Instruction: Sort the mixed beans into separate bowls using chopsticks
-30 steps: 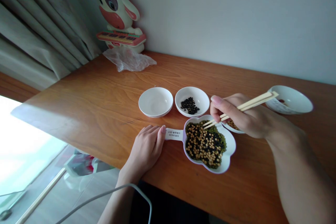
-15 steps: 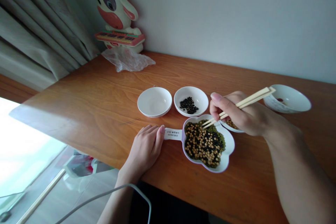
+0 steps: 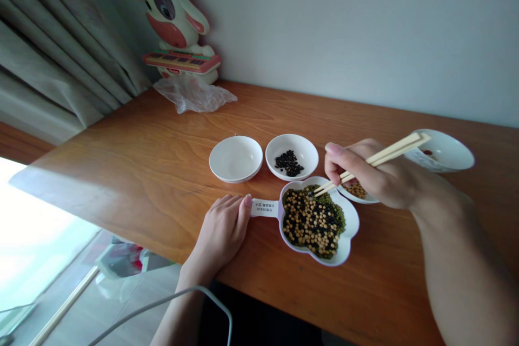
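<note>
1. The right hand (image 3: 375, 175) grips chopsticks (image 3: 371, 165), tips dipping into the far edge of the flower-shaped dish (image 3: 349, 238) of mixed beans (long axis slanting back right).
2. The left hand (image 3: 221, 230) lies flat and loosely open, left of the dish, fingertips at its handle (image 3: 264, 208).

A cow toy (image 3: 172, 16) stands by the curtain (image 3: 52, 48), a crumpled plastic bag (image 3: 193, 95) just before it.

White flower-shaped dish (image 3: 349, 238) holds yellow, black and green beans (image 3: 313, 220); pale wooden chopsticks (image 3: 377, 159); orange-brown table (image 3: 141, 157).
</note>
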The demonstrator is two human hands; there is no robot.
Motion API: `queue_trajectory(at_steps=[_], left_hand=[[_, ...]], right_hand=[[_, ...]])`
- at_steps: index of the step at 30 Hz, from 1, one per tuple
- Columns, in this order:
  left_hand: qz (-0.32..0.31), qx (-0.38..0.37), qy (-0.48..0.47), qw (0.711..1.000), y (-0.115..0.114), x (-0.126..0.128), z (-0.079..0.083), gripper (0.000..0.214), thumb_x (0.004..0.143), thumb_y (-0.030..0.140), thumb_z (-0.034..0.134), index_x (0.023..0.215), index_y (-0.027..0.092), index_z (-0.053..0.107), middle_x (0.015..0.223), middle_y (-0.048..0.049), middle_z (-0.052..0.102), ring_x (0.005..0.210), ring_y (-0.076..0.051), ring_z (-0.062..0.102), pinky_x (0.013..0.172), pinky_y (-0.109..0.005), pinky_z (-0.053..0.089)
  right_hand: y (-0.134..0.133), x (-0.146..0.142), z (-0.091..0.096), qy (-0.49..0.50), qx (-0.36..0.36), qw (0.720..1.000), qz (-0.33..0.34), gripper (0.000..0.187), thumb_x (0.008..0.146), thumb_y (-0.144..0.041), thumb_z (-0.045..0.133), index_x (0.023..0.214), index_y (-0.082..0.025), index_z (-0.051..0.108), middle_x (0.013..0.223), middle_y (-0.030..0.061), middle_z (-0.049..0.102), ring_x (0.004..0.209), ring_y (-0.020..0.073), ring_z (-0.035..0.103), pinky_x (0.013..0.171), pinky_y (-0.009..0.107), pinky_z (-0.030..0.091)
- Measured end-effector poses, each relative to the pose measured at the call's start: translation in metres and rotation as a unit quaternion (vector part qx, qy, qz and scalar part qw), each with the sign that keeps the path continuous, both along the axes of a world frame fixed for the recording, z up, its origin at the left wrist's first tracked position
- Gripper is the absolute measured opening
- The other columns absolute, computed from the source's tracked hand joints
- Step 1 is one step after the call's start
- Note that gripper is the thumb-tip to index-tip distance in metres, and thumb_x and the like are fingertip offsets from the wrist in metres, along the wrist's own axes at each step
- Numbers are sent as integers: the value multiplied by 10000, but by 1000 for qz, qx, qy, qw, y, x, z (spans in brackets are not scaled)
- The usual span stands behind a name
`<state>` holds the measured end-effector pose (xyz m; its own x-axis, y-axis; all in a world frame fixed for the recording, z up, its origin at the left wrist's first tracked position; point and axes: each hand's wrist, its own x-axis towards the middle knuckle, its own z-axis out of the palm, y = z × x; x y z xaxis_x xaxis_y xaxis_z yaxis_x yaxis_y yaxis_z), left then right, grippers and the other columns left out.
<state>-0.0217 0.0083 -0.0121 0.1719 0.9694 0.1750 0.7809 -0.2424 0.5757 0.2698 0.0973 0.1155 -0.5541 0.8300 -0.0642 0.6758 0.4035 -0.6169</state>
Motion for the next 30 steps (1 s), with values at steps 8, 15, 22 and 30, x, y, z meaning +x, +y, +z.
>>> queue_trajectory(at_steps=[8,15,22,30], left_hand=[[-4,-4,-6,1000,0,-1,-2,410,1120,344,328,752,223,460,774,-21,613,717,-184,537,758,-341,407],[-5,-4,-9,1000,1,0,-2,404,1121,341,332,762,221,471,787,-20,618,728,-182,539,771,-343,409],[-6,-2,-6,1000,1,0,-1,412,1122,338,327,752,221,466,771,-19,616,713,-180,540,764,-342,409],[-6,-4,-12,1000,1,-1,-1,405,1122,338,328,757,223,460,778,-19,620,723,-182,542,774,-348,415]], right_hand=[[1,1,-6,-8,13,1000,11,676,1073,-627,237,700,-201,606,599,-1,584,580,142,515,640,342,331],[2,-3,-7,-7,13,1000,21,670,1074,-618,258,708,-199,631,607,10,603,579,149,515,628,354,304],[3,-1,-8,-10,14,999,27,665,1079,-609,256,705,-199,623,603,7,596,581,146,508,633,352,304],[4,-2,-8,-5,25,999,27,661,1083,-597,257,705,-195,621,605,7,601,587,145,511,631,351,299]])
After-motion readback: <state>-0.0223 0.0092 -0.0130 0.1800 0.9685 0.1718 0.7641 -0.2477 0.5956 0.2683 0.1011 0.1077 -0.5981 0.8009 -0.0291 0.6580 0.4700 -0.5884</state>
